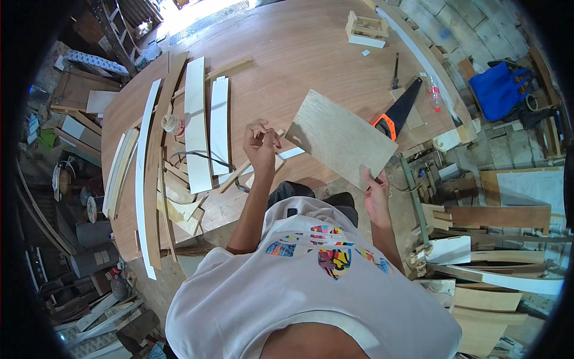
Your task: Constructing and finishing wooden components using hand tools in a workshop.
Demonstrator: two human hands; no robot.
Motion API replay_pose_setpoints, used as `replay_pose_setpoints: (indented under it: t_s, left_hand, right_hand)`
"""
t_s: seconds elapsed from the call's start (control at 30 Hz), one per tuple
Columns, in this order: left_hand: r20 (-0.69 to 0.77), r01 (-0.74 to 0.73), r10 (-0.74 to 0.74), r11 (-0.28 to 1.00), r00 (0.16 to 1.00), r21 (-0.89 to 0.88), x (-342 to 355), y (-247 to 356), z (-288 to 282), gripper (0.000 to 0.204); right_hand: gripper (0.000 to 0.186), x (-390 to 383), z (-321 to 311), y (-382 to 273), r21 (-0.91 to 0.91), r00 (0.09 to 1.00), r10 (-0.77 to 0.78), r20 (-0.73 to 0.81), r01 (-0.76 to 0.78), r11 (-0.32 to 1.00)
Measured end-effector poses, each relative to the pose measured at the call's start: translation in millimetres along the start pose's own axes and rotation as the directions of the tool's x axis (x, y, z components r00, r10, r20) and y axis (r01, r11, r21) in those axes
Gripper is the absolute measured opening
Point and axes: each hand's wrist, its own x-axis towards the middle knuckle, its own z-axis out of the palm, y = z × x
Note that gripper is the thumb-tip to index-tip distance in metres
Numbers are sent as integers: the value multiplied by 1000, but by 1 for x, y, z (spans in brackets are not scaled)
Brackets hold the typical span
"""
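A rectangular plywood board [342, 133] is held up at a slant over the table's near edge. My right hand [376, 194] grips its near right edge, thumb on the upper face. Just off the board's left corner, my left hand [261, 143] is raised with loosely bent fingers, and nothing shows in it. A hand saw [403, 107] with an orange and black handle lies beyond the board's right end, on a small wooden piece. Thin wood strips [234, 177] lie on the table below my left hand.
The large brown table [281, 66] carries long white boards [196, 119], a white jar [173, 124] and a dark cable [206, 157]. A small wooden frame [366, 29] and a clear bottle [435, 97] stand farther right. Wood offcuts [499, 257] crowd the floor at right; a blue bag [499, 90] sits beyond.
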Motion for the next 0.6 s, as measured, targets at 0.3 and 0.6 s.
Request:
replay_pose_setpoints:
  t_s: [0.3,0.6]
  left_hand:
    - [-14,-10,10,1000,1000,22,-4,1,0,20]
    - [-105,111,-122,988,987,-106,-3,0,-2,23]
  right_hand:
    - [38,5,-8,6,-38,1000,-10,16,10,999]
    - [45,1,-6,-7,109,998,68,-2,-67,992]
